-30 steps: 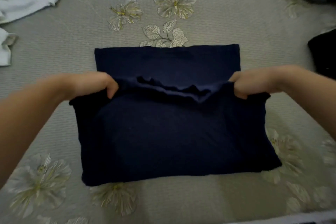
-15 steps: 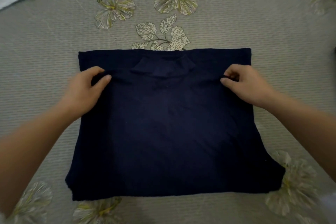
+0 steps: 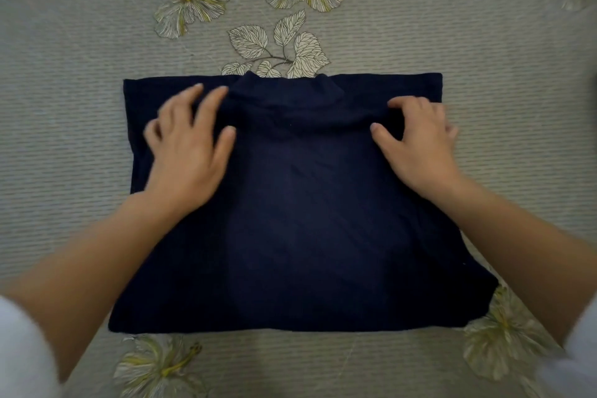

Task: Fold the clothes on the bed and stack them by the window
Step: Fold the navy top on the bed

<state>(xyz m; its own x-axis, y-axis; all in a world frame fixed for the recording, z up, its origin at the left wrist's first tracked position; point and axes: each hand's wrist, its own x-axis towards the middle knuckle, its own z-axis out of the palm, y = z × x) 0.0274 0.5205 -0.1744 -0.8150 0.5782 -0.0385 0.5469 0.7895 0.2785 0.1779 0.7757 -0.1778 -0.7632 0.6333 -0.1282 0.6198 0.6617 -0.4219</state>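
The folded navy garment (image 3: 307, 220) is lying flat in the middle of the flowered bed cover (image 3: 484, 42). The left hand (image 3: 187, 152) is pressing on its far part with spread, straight fingers, and the right hand (image 3: 416, 145) is resting there with loosely bent fingers, pinching nothing visible. The cloth is looking soft, light and limp, so it is likely to sag and unfold if lifted by one edge; sliding both hands under its left and right sides is advised.
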